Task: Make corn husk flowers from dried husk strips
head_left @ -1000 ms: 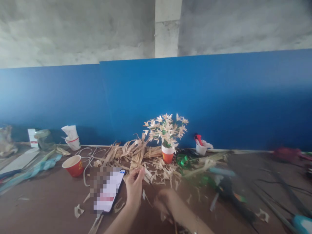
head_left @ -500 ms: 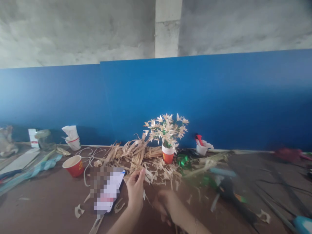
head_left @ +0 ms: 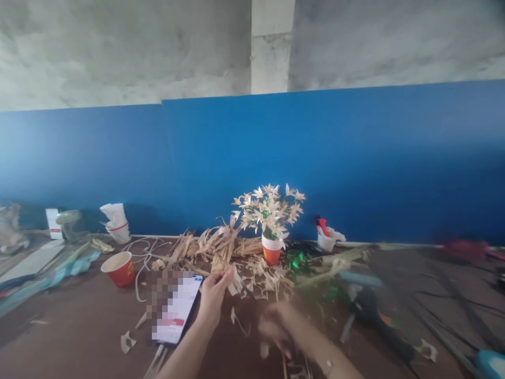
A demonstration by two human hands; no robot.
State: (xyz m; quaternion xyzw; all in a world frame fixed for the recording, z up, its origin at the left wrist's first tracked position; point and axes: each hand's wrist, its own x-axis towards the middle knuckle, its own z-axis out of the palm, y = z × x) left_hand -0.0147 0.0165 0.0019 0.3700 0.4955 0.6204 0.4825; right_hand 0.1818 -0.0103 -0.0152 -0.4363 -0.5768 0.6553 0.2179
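My left hand [head_left: 213, 297] is closed in a pinch just right of the phone, thumb and fingertips together. What it pinches is too small to make out; a thin dark strand shows just right of the fingertips. Lower and to the right, my right hand [head_left: 278, 329] is smeared by motion, its fingers curled downward and unclear. Beyond both hands lie dry corn husk pieces [head_left: 268, 276] and a heap of husks [head_left: 221, 247]. A bunch of pale star-shaped flowers [head_left: 270, 210] stands upright in a red and white paper cup [head_left: 272, 252].
A phone [head_left: 179, 310] with a cable lies left of my left hand. Another red paper cup [head_left: 119, 268] stands farther left. Green shiny ribbon [head_left: 298, 259], a white cup with a red-handled tool [head_left: 326, 239] and a dark glue gun [head_left: 379, 321] are to the right. A blue partition [head_left: 315, 152] rises behind.
My left hand has shifted slightly left, closer to the phone, and its fingers have tipped right. My right hand has moved a little to the right, widening the space between the hands.
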